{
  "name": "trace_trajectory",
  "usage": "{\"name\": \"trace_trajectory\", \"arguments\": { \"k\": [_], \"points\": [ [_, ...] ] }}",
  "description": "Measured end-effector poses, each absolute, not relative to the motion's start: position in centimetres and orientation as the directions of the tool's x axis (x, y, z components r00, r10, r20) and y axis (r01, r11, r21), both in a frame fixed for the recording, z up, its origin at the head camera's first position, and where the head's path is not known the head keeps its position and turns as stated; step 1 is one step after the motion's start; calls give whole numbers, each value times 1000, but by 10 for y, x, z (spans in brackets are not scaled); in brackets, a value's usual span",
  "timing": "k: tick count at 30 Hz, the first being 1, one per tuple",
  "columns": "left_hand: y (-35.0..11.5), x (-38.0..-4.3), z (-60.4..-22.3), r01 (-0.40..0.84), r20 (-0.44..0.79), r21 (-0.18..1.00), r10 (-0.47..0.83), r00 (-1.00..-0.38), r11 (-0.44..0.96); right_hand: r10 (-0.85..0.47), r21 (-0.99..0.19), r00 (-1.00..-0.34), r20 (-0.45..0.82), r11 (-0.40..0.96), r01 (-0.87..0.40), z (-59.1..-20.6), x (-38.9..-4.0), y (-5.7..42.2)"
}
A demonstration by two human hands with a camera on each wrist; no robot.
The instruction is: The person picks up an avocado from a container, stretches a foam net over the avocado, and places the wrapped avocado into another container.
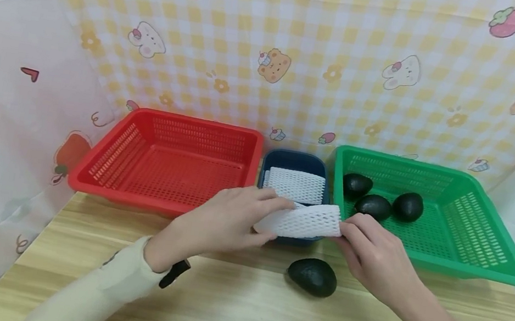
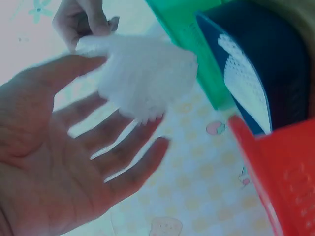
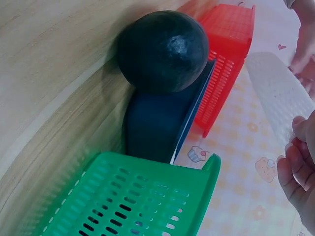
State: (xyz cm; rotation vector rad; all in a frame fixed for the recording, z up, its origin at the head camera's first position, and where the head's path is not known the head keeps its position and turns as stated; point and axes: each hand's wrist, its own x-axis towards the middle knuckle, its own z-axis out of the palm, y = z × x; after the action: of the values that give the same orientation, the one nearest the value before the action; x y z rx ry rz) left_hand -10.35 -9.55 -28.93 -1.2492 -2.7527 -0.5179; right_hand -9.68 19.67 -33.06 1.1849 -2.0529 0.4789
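A white foam net sleeve [image 1: 303,220] is held over the front of a small dark blue basket [image 1: 295,158]. My right hand [image 1: 375,256] pinches its right end between thumb and fingers. Around its left end is my left hand [image 1: 223,219], its fingers spread and fairly straight in the left wrist view, with the thumb tip at the sleeve's edge. More foam net sleeves [image 1: 296,184] lie in the blue basket. On the table just in front is one dark avocado [image 1: 313,277], seen large in the right wrist view [image 3: 162,51].
A red basket [image 1: 158,204] stands at the left of the wooden table [image 1: 235,312]. To the right, a green basket [image 1: 471,267] holds several dark avocados [image 1: 407,207]. Behind them hangs a yellow checked cloth [image 1: 305,40].
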Motion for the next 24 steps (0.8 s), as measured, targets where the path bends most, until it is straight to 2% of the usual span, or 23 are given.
{"name": "trace_trajectory", "arguments": {
  "k": [2, 5, 15, 24],
  "points": [
    [-102, -103, -289, 749, 141, 260, 744, -653, 609, -592, 22, -334, 733, 512, -859, -330, -96, 196],
    [-108, -105, -293, 757, 120, 261, 758, -641, 599, -587, 7, -352, 729, 520, -854, -332, -93, 198],
    [-120, -115, -299, 729, 225, 336, 701, -677, 597, -571, -18, -365, 735, 522, -853, -330, -91, 194],
    [-127, -120, -303, 730, 239, 342, 697, -676, 591, -580, -71, -435, 689, 543, -837, -328, -92, 198]
  ]
}}
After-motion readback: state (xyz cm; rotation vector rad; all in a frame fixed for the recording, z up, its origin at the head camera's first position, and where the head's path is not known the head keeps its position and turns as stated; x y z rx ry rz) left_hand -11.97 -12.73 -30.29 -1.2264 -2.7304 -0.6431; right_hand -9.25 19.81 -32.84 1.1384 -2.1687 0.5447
